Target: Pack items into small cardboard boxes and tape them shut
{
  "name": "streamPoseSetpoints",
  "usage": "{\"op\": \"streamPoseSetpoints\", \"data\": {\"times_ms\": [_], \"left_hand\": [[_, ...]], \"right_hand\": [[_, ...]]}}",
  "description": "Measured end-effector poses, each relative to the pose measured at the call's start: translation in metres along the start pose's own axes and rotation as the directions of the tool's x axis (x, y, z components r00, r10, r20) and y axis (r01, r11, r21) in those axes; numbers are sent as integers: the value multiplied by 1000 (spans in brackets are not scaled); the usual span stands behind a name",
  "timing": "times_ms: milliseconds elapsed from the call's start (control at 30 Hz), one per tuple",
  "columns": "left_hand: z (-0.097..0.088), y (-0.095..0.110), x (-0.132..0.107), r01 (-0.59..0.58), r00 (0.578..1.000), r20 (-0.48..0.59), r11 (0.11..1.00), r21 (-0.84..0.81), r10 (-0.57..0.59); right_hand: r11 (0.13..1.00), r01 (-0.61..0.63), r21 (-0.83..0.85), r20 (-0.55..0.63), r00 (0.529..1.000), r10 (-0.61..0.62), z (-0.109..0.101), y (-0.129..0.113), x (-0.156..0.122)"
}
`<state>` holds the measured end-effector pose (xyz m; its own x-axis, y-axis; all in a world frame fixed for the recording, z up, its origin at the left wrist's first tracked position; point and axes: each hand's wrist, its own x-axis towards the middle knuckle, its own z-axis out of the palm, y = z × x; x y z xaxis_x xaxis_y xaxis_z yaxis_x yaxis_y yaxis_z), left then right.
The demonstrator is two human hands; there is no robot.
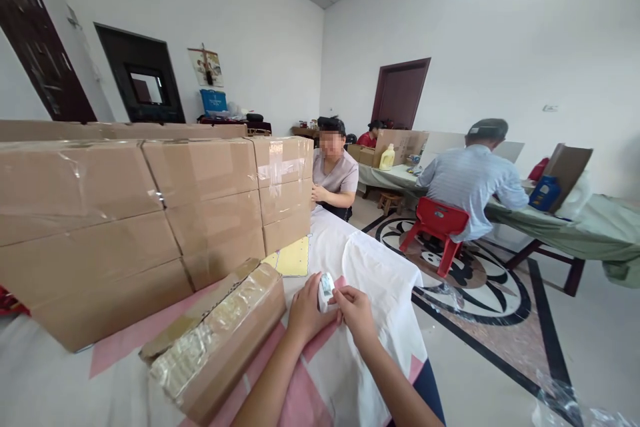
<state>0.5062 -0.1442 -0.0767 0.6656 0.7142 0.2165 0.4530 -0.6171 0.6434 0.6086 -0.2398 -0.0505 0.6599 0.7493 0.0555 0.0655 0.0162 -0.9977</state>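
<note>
Over the cloth-covered table point(367, 260), my left hand point(306, 310) is closed around a small white rounded object point(326, 290) with a pale grey-green panel on its upper face. I cannot make out its exact kind. My right hand point(354, 310) meets it from the right, thumb and fingertips pinched at its lower edge. Whether those fingertips hold a separate small piece is too small to tell. Left of my hands lies a long taped cardboard box point(225, 333), its open flap point(200, 307) toward the stack behind.
Stacked taped cartons point(210, 193) wall off the table's left side. A yellow sheet point(290, 259) lies beyond my hands. A person point(336, 177) sits at the far end. Another sits on a red chair point(440, 217) at a green-covered table point(540, 227). Plastic wrap point(560, 390) litters the floor.
</note>
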Motion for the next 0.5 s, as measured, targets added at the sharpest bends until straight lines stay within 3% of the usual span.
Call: {"op": "streamPoseSetpoints", "data": {"times_ms": [233,500], "left_hand": [[4,-5,0,-18,1000,6,1000,-1,18],[11,-11,3,-7,1000,-8,1000,-9,7]], "right_hand": [[997,-66,45,-42,997,68,14,3,2],[999,-21,46,-98,995,26,17,4,-4]]}}
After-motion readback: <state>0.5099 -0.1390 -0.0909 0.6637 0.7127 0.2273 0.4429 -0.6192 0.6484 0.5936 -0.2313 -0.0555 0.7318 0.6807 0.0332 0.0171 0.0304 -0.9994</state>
